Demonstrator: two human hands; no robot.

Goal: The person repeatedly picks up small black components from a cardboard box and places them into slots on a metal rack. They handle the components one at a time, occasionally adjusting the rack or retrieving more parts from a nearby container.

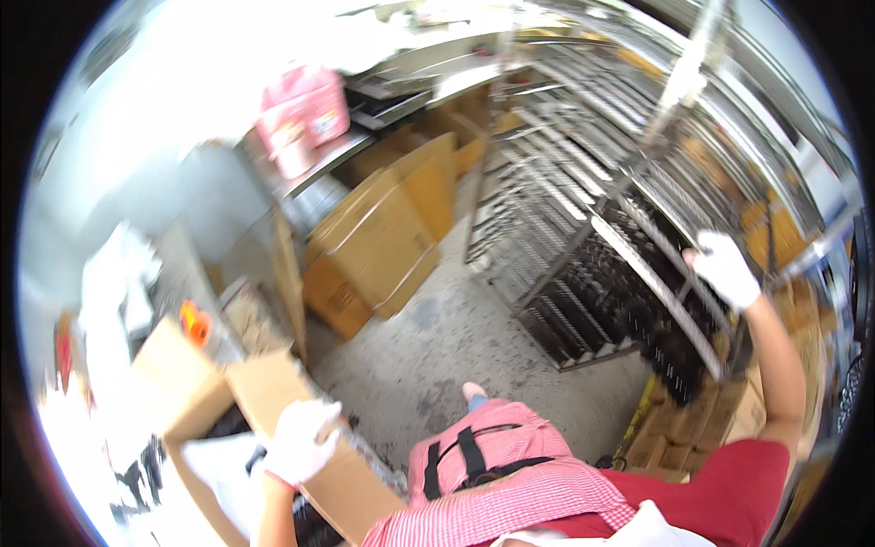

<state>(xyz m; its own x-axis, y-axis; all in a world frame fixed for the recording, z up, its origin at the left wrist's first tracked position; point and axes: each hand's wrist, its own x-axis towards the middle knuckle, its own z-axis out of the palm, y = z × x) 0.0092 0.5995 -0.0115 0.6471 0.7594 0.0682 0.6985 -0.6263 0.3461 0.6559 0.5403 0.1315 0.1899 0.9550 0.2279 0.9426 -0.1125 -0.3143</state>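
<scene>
My left hand [305,441], in a white glove, is over the flap of an open cardboard box [342,483]. Its fingers are loosely bent and apart, with nothing visible in them. Inside the box are a white plastic sheet [223,479] and dark items. My right hand [726,272], also gloved in white, reaches out to the right with its fingers closed at the edge of a long metal tray [652,292]. Dark, bristly-looking pieces [673,363] hang along the tray, blurred by motion. Behind it stands a tall metal rack [547,191] with many slotted levels.
Flattened cardboard [387,242] leans under a metal bench. A pink bag [305,109] sits on that bench. Cardboard cartons [697,419] are stacked low on the right. An orange tape dispenser [194,322] lies beyond the open box. Grey floor [428,346] shows between box and rack.
</scene>
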